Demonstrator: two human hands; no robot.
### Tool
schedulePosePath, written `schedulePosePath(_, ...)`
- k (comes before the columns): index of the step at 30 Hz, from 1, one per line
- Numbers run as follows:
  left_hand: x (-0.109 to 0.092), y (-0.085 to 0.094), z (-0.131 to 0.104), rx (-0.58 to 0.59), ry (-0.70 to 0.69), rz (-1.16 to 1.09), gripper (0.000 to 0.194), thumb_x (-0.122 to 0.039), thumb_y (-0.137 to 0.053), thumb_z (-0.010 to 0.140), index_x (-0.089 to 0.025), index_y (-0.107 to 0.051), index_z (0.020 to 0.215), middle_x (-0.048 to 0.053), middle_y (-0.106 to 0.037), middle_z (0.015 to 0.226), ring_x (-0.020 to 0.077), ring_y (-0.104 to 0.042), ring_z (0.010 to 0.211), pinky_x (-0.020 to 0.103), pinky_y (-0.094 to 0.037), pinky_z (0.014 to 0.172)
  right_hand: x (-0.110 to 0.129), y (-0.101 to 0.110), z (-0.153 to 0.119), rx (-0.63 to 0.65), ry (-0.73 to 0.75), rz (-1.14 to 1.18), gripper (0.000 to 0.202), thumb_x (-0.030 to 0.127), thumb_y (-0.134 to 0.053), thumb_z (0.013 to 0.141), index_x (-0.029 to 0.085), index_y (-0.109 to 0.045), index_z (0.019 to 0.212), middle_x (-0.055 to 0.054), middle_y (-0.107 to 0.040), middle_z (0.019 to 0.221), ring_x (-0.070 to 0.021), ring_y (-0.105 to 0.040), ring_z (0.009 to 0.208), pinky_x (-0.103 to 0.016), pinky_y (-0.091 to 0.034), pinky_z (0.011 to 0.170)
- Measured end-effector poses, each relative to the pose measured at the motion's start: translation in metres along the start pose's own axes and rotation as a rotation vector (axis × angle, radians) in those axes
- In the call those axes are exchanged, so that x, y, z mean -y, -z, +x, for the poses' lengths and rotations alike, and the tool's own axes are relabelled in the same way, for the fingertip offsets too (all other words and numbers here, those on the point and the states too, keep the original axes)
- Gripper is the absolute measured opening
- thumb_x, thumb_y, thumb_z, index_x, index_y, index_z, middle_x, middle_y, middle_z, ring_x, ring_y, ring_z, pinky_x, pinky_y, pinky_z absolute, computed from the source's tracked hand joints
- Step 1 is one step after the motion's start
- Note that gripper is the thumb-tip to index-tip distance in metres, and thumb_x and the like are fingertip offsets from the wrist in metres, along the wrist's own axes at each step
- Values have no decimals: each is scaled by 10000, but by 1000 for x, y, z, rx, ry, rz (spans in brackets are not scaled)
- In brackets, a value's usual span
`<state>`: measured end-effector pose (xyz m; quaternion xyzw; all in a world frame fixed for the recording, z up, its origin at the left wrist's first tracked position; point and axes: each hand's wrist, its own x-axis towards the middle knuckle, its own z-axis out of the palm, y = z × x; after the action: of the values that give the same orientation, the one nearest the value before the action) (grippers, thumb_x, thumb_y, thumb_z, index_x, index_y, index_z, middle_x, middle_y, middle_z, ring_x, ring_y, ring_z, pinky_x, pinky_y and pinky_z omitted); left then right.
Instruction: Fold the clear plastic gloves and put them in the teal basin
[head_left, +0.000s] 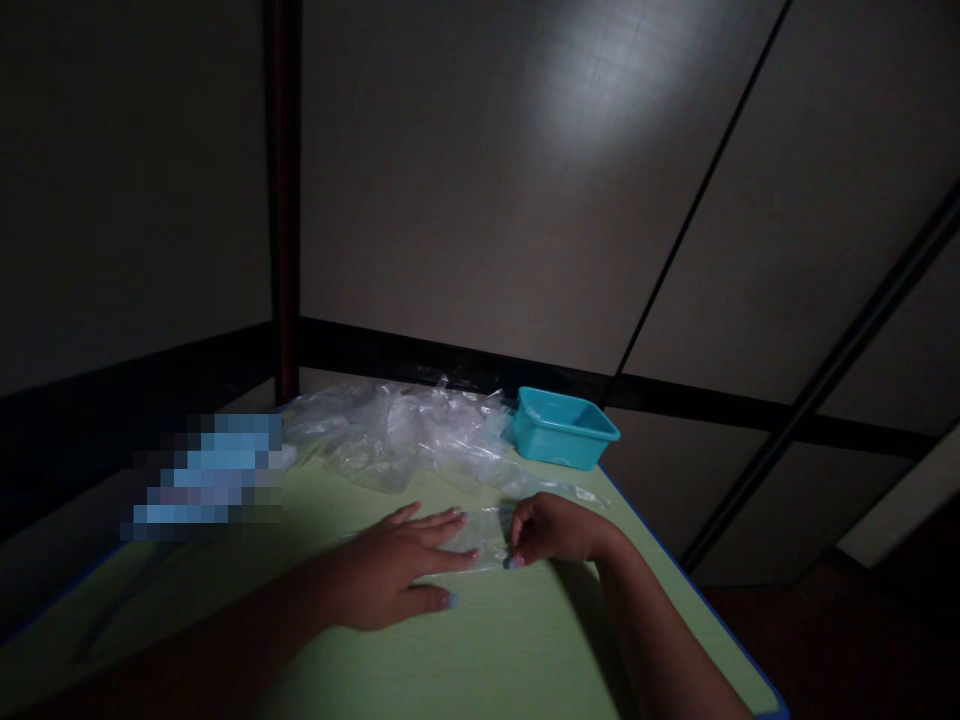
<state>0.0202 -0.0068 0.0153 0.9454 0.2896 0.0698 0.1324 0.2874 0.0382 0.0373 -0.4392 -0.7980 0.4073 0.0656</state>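
Observation:
A clear plastic bag (491, 530) lies flat on the light green table (420, 660) in front of me. My left hand (409, 565) rests on its left part with the fingers spread. At the bag's right end, my right hand (551, 530) has its fingers curled and pinched together on the plastic edge. Just beyond both hands spreads a heap of crumpled clear plastic bags (405, 430). One strip of loose plastic trails from the heap toward the right, behind my right hand.
A turquoise plastic basket (566, 440) stands at the table's far right corner, beside the heap. Something blue and blurred out (217, 475) is at the far left edge. Dark-trimmed wall panels (465, 200) rise directly behind the table.

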Motion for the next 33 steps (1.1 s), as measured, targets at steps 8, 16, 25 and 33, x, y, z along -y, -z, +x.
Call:
schedulePosePath(8,0,1,-1,29,15,11,454,-498,-359,894,-453,-248,1332,8,-109,1469,265,-140,1334,587,-140,1008,-2,2,-1,-75,-12,-162,148,253,-654,613,128,-668,691,28,-585,597,-104,-478,575,-203,-354,561)
schedulePosePath(16,-6,0,-2,22,32,41,485,-569,-325,873,-458,-230,1336,4,-92,1468,295,-97,1334,603,-143,998,-8,7,-5,-159,-85,-308,170,283,-663,628,130,-679,700,9,-607,585,-119,-493,557,-209,-340,508)
schedulePosePath(25,0,-5,7,-327,203,233,502,-442,-318,916,-320,-199,1389,18,-156,1470,225,-88,1351,546,-88,1053,20,-25,8,-659,320,-412,408,420,-407,877,223,-484,1226,-92,-460,1312,-233,-366,1228,-486,-166,1038)
schedulePosePath(33,16,-26,10,-345,310,290,541,-406,-296,915,-211,-179,1405,42,-161,1466,208,-129,1347,506,-135,1063,38,-54,20,-438,309,-628,525,415,-229,931,288,-58,1411,-33,-129,1472,-206,-68,1351,-567,55,1030)
